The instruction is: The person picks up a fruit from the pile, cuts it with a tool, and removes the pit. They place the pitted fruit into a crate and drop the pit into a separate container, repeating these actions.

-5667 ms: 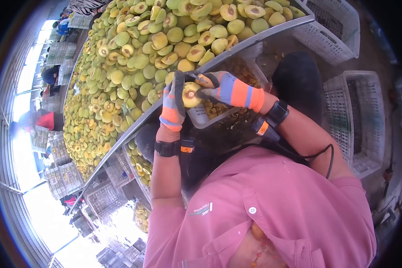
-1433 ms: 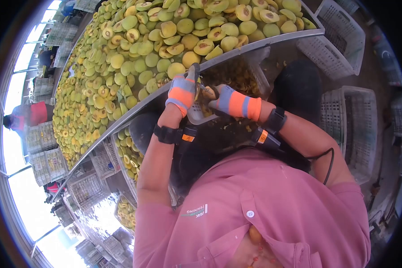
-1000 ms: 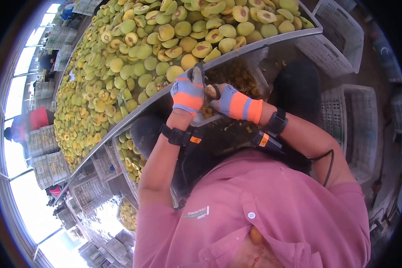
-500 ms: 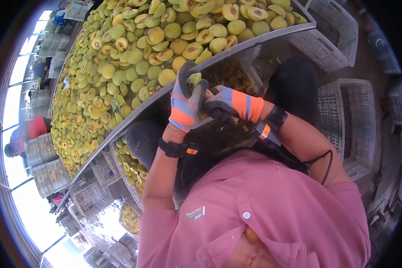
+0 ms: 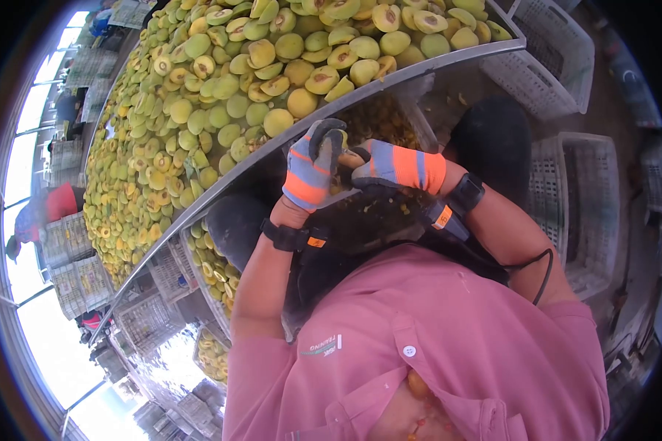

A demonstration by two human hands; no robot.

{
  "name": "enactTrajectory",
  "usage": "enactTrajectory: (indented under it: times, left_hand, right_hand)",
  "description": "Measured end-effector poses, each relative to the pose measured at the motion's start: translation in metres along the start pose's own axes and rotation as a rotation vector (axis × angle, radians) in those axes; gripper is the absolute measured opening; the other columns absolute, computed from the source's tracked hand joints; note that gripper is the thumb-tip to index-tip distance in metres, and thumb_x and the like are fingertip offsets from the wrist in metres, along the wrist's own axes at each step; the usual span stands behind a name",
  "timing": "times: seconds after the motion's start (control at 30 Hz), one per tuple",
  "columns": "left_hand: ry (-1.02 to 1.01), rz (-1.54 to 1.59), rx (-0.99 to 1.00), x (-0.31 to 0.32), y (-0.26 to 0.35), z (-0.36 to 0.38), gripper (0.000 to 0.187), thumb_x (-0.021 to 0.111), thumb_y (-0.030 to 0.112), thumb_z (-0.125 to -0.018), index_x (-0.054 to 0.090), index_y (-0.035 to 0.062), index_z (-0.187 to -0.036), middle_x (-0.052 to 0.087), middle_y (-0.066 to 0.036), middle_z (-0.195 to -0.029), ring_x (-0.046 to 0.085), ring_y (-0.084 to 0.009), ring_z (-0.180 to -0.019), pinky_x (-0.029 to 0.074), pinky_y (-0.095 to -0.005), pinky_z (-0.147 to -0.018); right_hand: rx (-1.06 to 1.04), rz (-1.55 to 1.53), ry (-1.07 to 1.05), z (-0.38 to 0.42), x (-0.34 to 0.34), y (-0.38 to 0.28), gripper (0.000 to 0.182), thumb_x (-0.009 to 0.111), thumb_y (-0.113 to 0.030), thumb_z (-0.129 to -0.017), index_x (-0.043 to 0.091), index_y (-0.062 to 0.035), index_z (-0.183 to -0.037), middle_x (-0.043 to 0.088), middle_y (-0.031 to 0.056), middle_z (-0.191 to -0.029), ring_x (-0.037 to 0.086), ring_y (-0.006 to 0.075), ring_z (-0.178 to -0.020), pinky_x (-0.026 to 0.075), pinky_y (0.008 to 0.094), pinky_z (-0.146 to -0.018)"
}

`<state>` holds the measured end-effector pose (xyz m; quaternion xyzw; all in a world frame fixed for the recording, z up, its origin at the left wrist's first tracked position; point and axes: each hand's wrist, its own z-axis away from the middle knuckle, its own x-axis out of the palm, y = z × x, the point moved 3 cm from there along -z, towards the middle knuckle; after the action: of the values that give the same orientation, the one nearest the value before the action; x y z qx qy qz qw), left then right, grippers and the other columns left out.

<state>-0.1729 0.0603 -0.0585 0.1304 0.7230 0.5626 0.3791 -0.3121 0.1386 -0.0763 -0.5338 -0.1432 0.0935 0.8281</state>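
Observation:
My left hand (image 5: 315, 165), in a grey and orange glove with dark fingers, is curled around a piece of green-yellow fruit (image 5: 343, 138), mostly hidden by the fingers. My right hand (image 5: 397, 166), gloved alike, is closed right beside it. At its fingertips shows a small brownish thing (image 5: 354, 157) whose kind I cannot make out. Both hands meet over my lap, just below the metal rim (image 5: 254, 156) of a large table. Heaped on that table are halved, peach-like fruits (image 5: 228, 110), some with the brown pit hollow facing up.
Below the hands is a container of brownish-yellow scraps (image 5: 379, 121). White plastic crates (image 5: 588, 213) stand to the right, another crate (image 5: 541, 59) at upper right. A crate of fruit halves (image 5: 217, 272) sits by my left leg. Another person (image 5: 44, 213) bends at far left.
Both hands have shifted slightly right. The left fingers have closed further over the fruit, which shows less now. The right hand has turned and a brownish thing shows at its fingertips.

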Motion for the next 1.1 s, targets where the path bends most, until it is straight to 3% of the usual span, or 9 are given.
enactTrajectory:
  times: [0.13, 0.23, 0.37, 0.57, 0.77, 0.83, 0.87, 0.97, 1.1]
  left_hand:
    - [-0.165, 0.141, -0.082, -0.002, 0.017, 0.003, 0.02, 0.055, 0.013, -0.093, 0.059, 0.0003, -0.107, 0.063, -0.011, -0.094, 0.06, -0.0183, -0.085, 0.049, -0.0295, -0.074]
    - [-0.314, -0.055, 0.198, -0.005, 0.022, 0.003, 0.02, 0.056, 0.012, -0.091, 0.057, -0.0002, -0.107, 0.061, -0.016, -0.101, 0.061, -0.0263, -0.088, 0.05, -0.0314, -0.075]
    - [-0.354, 0.035, 0.111, -0.007, 0.021, 0.01, 0.022, 0.055, 0.015, -0.092, 0.058, -0.0011, -0.106, 0.06, -0.014, -0.104, 0.059, -0.0263, -0.09, 0.049, -0.0314, -0.078]
    - [0.043, 0.545, -0.112, 0.013, -0.013, 0.036, 0.027, 0.054, 0.028, -0.098, 0.065, 0.0031, -0.1, 0.062, -0.001, -0.087, 0.056, -0.0076, -0.081, 0.048, -0.0246, -0.073]
    - [0.506, 0.883, -0.218, 0.024, -0.042, 0.069, 0.029, 0.054, 0.033, -0.097, 0.062, 0.0055, -0.104, 0.065, -0.004, -0.09, 0.06, -0.0122, -0.077, 0.049, -0.0273, -0.068]
    - [0.643, 1.197, -0.498, 0.001, -0.057, 0.085, 0.035, 0.051, 0.04, -0.096, 0.061, 0.0075, -0.102, 0.066, -0.007, -0.089, 0.06, -0.0151, -0.071, 0.049, -0.0276, -0.062]
    - [0.696, 1.355, -0.642, -0.013, -0.057, 0.093, 0.038, 0.05, 0.044, -0.096, 0.06, 0.0085, -0.102, 0.067, -0.009, -0.089, 0.061, -0.0166, -0.069, 0.048, -0.0278, -0.059]
    - [0.735, 1.258, -0.42, -0.079, -0.016, 0.121, 0.045, 0.045, 0.052, -0.094, 0.058, 0.0099, -0.102, 0.067, -0.015, -0.088, 0.058, -0.02, -0.059, 0.044, -0.0262, -0.049]
    - [1.037, 1.077, -0.183, -0.146, 0.014, 0.172, 0.048, 0.041, 0.052, -0.096, 0.057, 0.0084, -0.108, 0.067, -0.016, -0.089, 0.059, -0.0181, -0.062, 0.044, -0.0227, -0.051]
  right_hand:
    - [-0.208, -0.022, -0.376, 0.006, -0.007, 0.01, 0.017, 0.061, -0.021, -0.089, 0.064, -0.0041, -0.088, 0.055, 0.0003, -0.062, 0.052, 0.0066, -0.053, 0.04, 0.0217, -0.049]
    - [-0.213, -0.1, -0.338, 0.01, 0.0, 0.017, 0.023, 0.061, -0.023, -0.089, 0.062, -0.0024, -0.099, 0.057, 0.0008, -0.068, 0.053, 0.0072, -0.056, 0.042, 0.0216, -0.05]
    - [-0.15, -0.395, -0.412, 0.019, 0.009, 0.016, 0.026, 0.064, -0.027, -0.086, 0.063, -0.0018, -0.093, 0.057, -0.0007, -0.068, 0.054, 0.0067, -0.056, 0.042, 0.0213, -0.049]
    - [-0.045, -0.353, -0.261, 0.013, 0.031, 0.021, 0.022, 0.054, -0.023, -0.095, 0.061, -0.0021, -0.095, 0.058, -0.0002, -0.075, 0.056, 0.007, -0.063, 0.046, 0.0202, -0.054]
    - [-0.145, -0.085, -0.256, -0.007, 0.029, 0.059, 0.02, 0.051, -0.02, -0.096, 0.06, -0.0021, -0.095, 0.06, 0.0, -0.08, 0.057, 0.0077, -0.064, 0.047, 0.0198, -0.055]
    - [-0.312, 0.194, -0.294, -0.019, 0.019, 0.059, 0.018, 0.052, -0.018, -0.095, 0.06, -0.0023, -0.093, 0.061, 0.0004, -0.08, 0.058, 0.0085, -0.064, 0.047, 0.0198, -0.055]
    - [-0.201, 0.055, -0.254, -0.025, 0.02, 0.057, 0.018, 0.052, -0.018, -0.095, 0.06, -0.0021, -0.094, 0.061, 0.001, -0.08, 0.058, 0.0092, -0.064, 0.046, 0.0202, -0.054]
    - [0.235, -0.064, -0.066, -0.047, 0.015, 0.068, 0.021, 0.052, -0.02, -0.094, 0.062, -0.0007, -0.093, 0.06, 0.0029, -0.076, 0.061, 0.012, -0.063, 0.044, 0.0224, -0.051]
    - [-0.991, 1.408, 0.037, -0.061, 0.027, 0.084, 0.021, 0.059, -0.02, -0.09, 0.063, 0.0005, -0.088, 0.061, 0.0046, -0.071, 0.061, 0.0158, -0.063, 0.046, 0.0277, -0.054]
